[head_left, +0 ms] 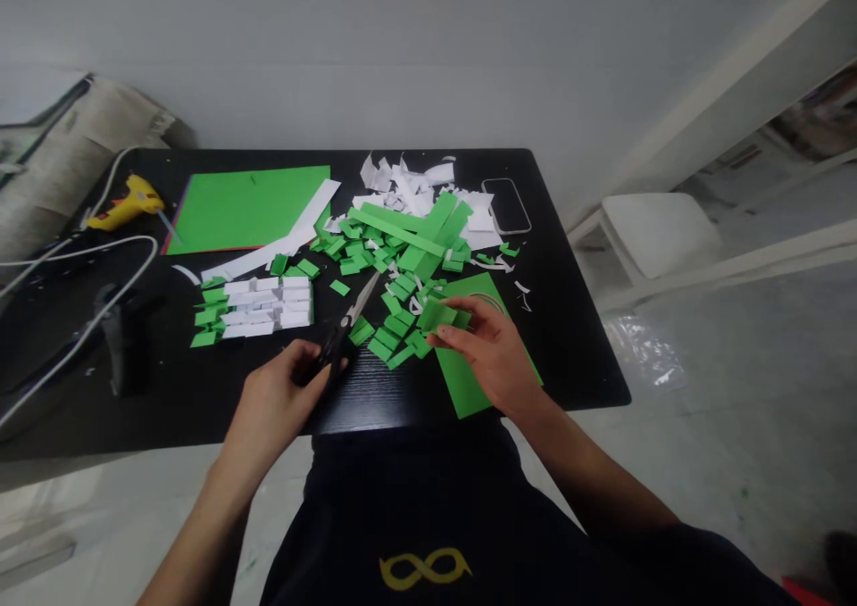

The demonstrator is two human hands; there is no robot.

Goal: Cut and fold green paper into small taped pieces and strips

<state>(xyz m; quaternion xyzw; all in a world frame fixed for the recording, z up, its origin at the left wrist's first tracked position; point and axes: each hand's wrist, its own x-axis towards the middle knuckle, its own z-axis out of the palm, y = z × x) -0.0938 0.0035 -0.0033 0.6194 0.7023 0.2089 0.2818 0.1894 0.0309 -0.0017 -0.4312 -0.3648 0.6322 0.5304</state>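
My left hand (285, 387) is closed around the black handles of a pair of scissors (360, 303), whose blades point up and to the right. In my right hand (492, 347) a small folded piece of green paper (438, 315) is pinched between thumb and fingers. Beneath that hand lies a larger green sheet (461, 390). Many small folded green paper pieces (395, 329) are scattered between and beyond both hands. To the left stands a block of folded white and green strips (268, 305).
White paper scraps (408, 186) and long green strips (432, 236) are heaped at the back. A phone (507, 206) lies at the right. Green sheets (247, 204), a yellow glue gun (134, 203), a black tool (117, 338) and white cables (151, 258) occupy the left. A white stool (653, 231) stands beyond the table.
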